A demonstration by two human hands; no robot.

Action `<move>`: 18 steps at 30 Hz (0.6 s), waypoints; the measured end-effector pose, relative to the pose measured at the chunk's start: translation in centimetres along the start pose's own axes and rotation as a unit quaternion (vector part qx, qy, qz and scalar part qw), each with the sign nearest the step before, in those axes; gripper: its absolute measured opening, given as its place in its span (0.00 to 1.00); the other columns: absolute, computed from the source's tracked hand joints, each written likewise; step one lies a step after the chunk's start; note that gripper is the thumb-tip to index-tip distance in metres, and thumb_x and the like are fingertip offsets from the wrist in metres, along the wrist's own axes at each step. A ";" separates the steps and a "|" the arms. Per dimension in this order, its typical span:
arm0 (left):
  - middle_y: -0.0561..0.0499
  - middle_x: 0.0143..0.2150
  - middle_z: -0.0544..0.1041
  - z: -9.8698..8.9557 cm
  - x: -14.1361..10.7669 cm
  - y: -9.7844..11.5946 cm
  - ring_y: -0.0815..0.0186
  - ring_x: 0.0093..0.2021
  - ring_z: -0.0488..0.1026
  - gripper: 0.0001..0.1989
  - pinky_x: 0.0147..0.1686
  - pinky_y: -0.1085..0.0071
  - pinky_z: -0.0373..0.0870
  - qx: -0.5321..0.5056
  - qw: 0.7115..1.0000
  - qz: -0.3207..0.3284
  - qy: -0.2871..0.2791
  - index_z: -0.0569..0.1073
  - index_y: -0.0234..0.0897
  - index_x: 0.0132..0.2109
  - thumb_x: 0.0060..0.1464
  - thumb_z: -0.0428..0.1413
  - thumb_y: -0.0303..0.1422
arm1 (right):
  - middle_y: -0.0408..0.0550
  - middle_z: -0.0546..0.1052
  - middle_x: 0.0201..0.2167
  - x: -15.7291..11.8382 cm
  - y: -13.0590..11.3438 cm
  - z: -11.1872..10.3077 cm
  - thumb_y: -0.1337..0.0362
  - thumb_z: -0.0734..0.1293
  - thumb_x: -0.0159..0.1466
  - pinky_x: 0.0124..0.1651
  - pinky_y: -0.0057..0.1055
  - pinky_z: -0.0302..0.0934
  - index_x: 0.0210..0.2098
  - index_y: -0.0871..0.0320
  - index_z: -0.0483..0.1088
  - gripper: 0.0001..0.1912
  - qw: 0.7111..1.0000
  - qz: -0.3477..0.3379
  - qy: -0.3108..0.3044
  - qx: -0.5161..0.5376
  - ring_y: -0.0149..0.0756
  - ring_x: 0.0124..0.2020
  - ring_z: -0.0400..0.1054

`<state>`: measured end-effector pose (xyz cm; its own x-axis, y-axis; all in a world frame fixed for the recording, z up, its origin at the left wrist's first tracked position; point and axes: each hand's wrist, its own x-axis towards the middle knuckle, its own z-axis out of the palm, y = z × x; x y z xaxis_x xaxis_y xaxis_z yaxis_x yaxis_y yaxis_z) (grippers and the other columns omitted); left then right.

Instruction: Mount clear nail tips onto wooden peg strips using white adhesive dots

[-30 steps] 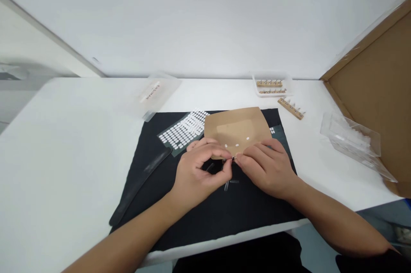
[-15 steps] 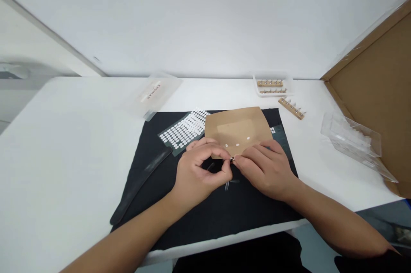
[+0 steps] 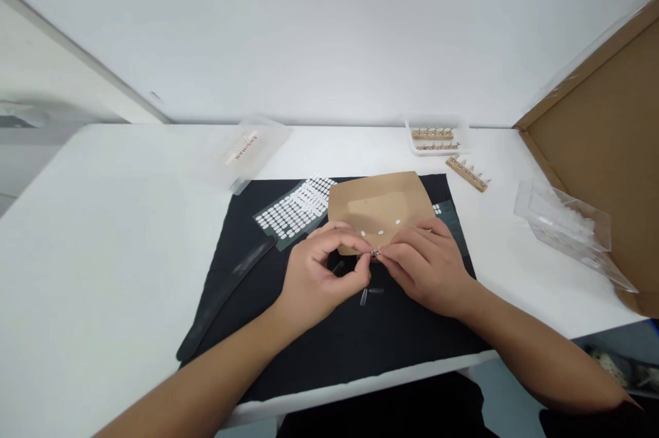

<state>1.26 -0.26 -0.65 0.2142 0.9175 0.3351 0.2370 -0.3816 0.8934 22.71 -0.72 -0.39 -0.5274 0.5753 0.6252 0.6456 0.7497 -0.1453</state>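
My left hand (image 3: 324, 266) and my right hand (image 3: 430, 263) meet over the black cloth (image 3: 319, 369). Pinched between their fingertips is a small shiny metal piece (image 3: 375, 254), mostly covered by the fingers; its exact kind is too small to make out. Right behind the fingers lies a brown paper sheet (image 3: 381, 184) carrying three white oval stickers (image 3: 381, 232). Two clear nail tips (image 3: 364, 297) rest on the cloth just below the hands. A sheet of white oval stickers (image 3: 296, 211) lies to the left of the brown paper.
A long black strip (image 3: 226, 297) lies on the cloth's left side. Behind are a frosted pouch (image 3: 255, 150) and a white tray (image 3: 437, 150) of wooden bars with metal posts; another wooden bar (image 3: 467, 174) sits beside it. A clear plastic box (image 3: 566, 218) stands right, near cardboard (image 3: 607, 150).
Both hands stay almost in place. My right fingers have shifted slightly upward, and more of the metal piece shows between the fingertips.
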 end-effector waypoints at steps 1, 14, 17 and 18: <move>0.48 0.33 0.81 0.0 0.0 -0.1 0.61 0.36 0.78 0.03 0.37 0.63 0.76 -0.009 1.000 0.001 -0.002 0.81 0.40 0.36 0.57 0.62 0.27 | 0.42 0.82 0.33 0.0 0.0 0.0 0.69 0.67 0.74 0.46 0.36 0.60 0.38 0.54 0.71 0.07 1.000 0.003 0.003 0.005 0.32 0.34 0.75; 0.48 0.35 0.82 -0.4 0.1 -0.5 0.60 0.37 0.78 0.01 0.39 0.60 0.77 -0.065 0.998 0.009 -0.021 0.83 0.41 0.39 0.60 0.66 0.30 | 0.41 0.81 0.32 -0.2 0.4 -0.1 0.71 0.69 0.72 0.48 0.35 0.61 0.43 0.54 0.72 0.05 0.999 -0.019 0.019 -0.027 0.32 0.33 0.72; 0.47 0.35 0.82 -0.3 0.1 -0.6 0.60 0.36 0.78 0.01 0.38 0.60 0.76 -0.082 0.996 0.010 -0.024 0.83 0.41 0.40 0.62 0.66 0.31 | 0.40 0.80 0.32 -0.3 0.5 0.0 0.70 0.70 0.72 0.49 0.35 0.61 0.44 0.53 0.72 0.05 0.999 -0.026 0.026 -0.032 0.32 0.33 0.71; 0.47 0.34 0.82 -0.3 0.1 -0.6 0.60 0.37 0.78 0.02 0.38 0.61 0.76 -0.086 0.996 0.008 -0.026 0.83 0.41 0.40 0.63 0.65 0.31 | 0.40 0.80 0.32 -0.3 0.5 0.0 0.70 0.70 0.72 0.49 0.35 0.61 0.44 0.53 0.72 0.05 0.999 -0.027 0.028 -0.033 0.32 0.33 0.71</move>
<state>0.85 0.13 -1.01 0.2656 0.9030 0.3378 0.0675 -0.3669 0.9278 23.23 -0.53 -0.63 -0.5313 0.5146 0.6730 0.6534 0.7545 -0.0611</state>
